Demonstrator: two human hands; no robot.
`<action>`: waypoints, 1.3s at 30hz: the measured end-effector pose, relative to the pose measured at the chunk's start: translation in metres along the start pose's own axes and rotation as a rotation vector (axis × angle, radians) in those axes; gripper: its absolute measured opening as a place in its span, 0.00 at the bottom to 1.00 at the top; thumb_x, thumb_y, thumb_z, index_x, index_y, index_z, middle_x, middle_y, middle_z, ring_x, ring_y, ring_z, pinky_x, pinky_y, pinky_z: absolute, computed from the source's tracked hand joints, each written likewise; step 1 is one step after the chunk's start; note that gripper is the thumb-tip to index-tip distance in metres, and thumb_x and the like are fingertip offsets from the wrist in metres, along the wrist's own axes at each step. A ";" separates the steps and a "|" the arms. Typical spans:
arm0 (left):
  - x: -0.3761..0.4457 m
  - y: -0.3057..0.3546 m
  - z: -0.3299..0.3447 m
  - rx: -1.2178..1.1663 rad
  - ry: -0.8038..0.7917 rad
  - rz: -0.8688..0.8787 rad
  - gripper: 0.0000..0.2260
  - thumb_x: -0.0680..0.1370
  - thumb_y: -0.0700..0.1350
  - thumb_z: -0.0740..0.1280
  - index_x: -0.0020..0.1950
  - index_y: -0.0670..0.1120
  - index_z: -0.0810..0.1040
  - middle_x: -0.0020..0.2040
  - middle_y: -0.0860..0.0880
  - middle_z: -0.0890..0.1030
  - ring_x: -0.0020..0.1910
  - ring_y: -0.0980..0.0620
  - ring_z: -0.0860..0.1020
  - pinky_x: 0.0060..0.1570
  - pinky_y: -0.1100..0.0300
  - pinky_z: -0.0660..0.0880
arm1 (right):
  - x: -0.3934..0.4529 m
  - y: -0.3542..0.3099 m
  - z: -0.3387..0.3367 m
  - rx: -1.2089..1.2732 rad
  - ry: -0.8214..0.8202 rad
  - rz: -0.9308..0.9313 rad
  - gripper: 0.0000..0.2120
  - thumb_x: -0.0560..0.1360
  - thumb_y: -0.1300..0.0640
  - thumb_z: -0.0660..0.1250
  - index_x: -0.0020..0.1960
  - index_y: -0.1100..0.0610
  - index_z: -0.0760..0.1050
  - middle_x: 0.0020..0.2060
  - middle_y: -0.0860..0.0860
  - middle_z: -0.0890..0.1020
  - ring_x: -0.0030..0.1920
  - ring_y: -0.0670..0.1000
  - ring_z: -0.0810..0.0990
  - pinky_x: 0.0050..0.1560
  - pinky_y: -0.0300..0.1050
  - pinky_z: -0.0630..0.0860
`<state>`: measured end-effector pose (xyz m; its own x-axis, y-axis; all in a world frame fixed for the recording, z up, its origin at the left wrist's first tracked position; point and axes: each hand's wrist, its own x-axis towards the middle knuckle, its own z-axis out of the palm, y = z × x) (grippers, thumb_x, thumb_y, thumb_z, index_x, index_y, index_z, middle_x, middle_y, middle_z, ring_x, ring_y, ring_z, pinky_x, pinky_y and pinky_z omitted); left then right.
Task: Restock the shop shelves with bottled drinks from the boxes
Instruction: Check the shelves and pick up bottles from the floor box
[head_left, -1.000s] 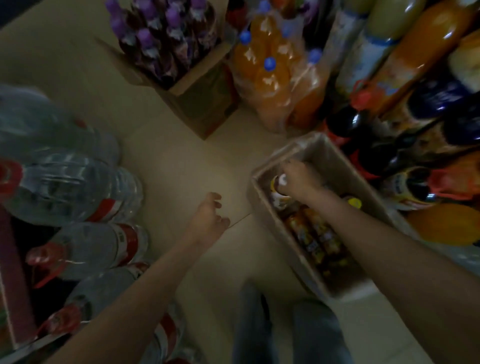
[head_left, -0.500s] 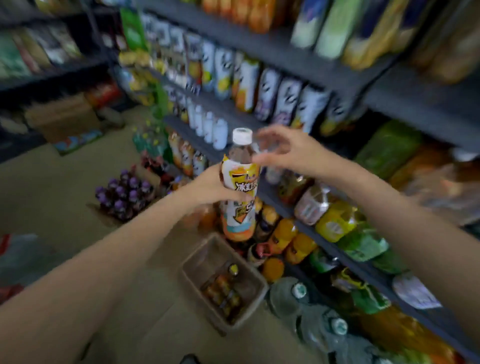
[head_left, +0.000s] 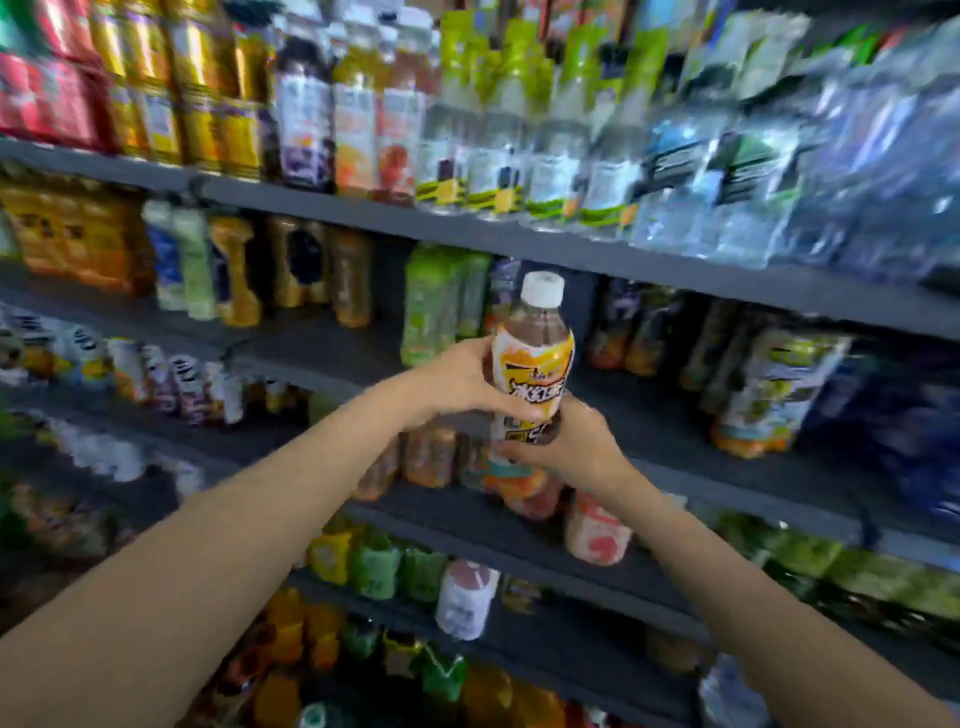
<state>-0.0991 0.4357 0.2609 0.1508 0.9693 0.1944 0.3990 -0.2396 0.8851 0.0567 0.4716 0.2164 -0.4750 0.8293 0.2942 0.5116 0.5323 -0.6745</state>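
I hold one drink bottle (head_left: 535, 358) upright in front of the dark shelves; it has a white cap, brown liquid and a yellow-orange label. My left hand (head_left: 462, 382) grips its middle from the left, thumb across the label. My right hand (head_left: 571, 447) holds its lower part from below and the right. The bottle stands level with the second shelf row, before a dark gap (head_left: 576, 301) between green bottles and dark-labelled bottles. The boxes are out of view.
Dark grey shelf boards (head_left: 571, 254) run across the view, packed with bottles: clear water bottles (head_left: 545, 156) top right, red and gold cans (head_left: 130, 93) top left, green bottles (head_left: 441, 301) beside the held bottle, orange bottles (head_left: 431, 457) just below my hands.
The view has swung up from the floor box to the shelves. The bottle rose to the second shelf row. My right hand went from its cap down to its base.
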 end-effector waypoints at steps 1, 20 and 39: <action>0.010 0.015 0.016 0.028 0.002 0.053 0.19 0.65 0.36 0.77 0.51 0.50 0.76 0.47 0.55 0.81 0.43 0.67 0.78 0.50 0.71 0.74 | -0.005 0.011 -0.023 -0.061 0.090 0.010 0.27 0.64 0.52 0.77 0.60 0.57 0.73 0.50 0.47 0.79 0.54 0.48 0.77 0.49 0.39 0.71; 0.095 0.033 0.164 0.406 -0.114 -0.057 0.11 0.77 0.42 0.65 0.58 0.49 0.75 0.49 0.52 0.79 0.48 0.56 0.77 0.49 0.62 0.73 | -0.048 0.183 -0.177 -0.178 0.618 0.695 0.29 0.66 0.47 0.75 0.57 0.62 0.68 0.55 0.59 0.76 0.55 0.61 0.76 0.45 0.53 0.73; 0.006 -0.103 0.126 0.316 -0.120 -0.405 0.05 0.75 0.39 0.66 0.48 0.47 0.76 0.40 0.50 0.80 0.41 0.53 0.78 0.46 0.60 0.73 | -0.029 0.137 -0.051 -0.222 0.561 0.037 0.15 0.73 0.65 0.63 0.59 0.65 0.70 0.57 0.62 0.70 0.58 0.62 0.69 0.57 0.55 0.69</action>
<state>-0.0248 0.4589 0.1178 0.0232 0.9788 -0.2036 0.6970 0.1302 0.7051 0.1769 0.5293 0.1503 -0.0346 0.7788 0.6263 0.6867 0.4738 -0.5513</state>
